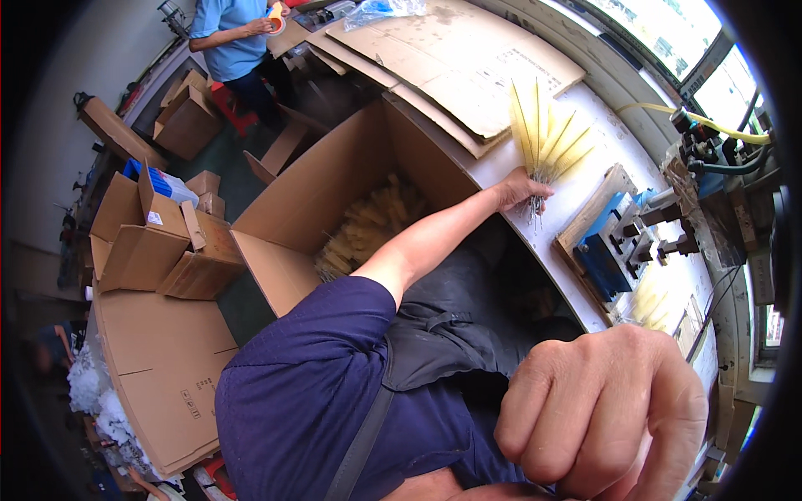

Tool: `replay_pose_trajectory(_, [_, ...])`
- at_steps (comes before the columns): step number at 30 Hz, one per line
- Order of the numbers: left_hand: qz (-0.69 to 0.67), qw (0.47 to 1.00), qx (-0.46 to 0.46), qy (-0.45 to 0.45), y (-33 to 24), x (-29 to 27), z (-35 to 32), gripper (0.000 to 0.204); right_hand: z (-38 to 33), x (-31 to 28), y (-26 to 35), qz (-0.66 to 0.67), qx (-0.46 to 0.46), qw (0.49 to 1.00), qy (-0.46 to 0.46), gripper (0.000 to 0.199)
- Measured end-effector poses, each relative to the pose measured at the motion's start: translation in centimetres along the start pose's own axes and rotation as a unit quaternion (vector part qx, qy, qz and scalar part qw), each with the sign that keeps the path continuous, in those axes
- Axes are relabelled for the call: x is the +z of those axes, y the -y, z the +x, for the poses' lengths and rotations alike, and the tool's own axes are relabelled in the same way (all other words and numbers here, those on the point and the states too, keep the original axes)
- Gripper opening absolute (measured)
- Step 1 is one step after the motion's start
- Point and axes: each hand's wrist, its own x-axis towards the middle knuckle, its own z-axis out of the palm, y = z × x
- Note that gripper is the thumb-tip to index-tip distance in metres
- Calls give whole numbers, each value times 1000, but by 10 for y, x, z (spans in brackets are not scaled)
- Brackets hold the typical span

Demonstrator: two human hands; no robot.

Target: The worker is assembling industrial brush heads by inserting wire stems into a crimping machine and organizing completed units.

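We see a fan of pale yellow, narrow pointed strips (547, 134) spread out like spokes, their thin metal ends gathered together at the bottom in one bunch. The strips look translucent and stiff, and the fan lies over the white desk (585, 188) near its left edge, just beside a stack of flattened cardboard sheets (455, 54).

Our left hand (522, 188) reaches out on a bare, outstretched forearm and its grip is clenched around the gathered ends of the fan, fingers wrapped over the bunch where the strips meet. Our right hand (606, 413) is close to the camera at the lower right, fingers curled into a loose fist; whether anything is inside that grip we cannot tell.

Below the left forearm stands a large open cardboard box (334, 188) against the desk's left edge, with more bundles of the same yellow strips (368, 230) lying in it. Further along the desk, to the right of the fan, sits a blue metal fixture (614, 250) on a wooden board (589, 213). On the floor to the left lie more cartons (159, 242), open and flattened. At the far end, another person in a light blue shirt (225, 33) holds a roll of tape (276, 17).
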Motion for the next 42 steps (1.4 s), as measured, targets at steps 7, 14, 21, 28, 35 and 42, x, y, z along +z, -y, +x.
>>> replay_pose_trajectory(7, [-4,1000,11,-2,2,10,0,28,4,-17,-17,52,-67,991,103,28])
replay_pose_trajectory(14, [26,1000,17,-6,-3,5,-4,31,24,-35,-8,152,6,970,189,18])
replay_pose_trajectory(21, [23,999,19,15,-5,4,4,27,3,-20,-2,87,-19,994,60,11])
replay_pose_trajectory(28, [-1,1000,10,3,-7,8,-2,31,16,-27,-8,104,-43,986,121,15])
replay_pose_trajectory(35, [-4,1000,17,-5,1,9,0,27,28,-38,-11,149,-20,965,214,18])
replay_pose_trajectory(42, [7,1000,13,10,-5,3,0,29,7,-32,-6,106,-12,989,103,21])
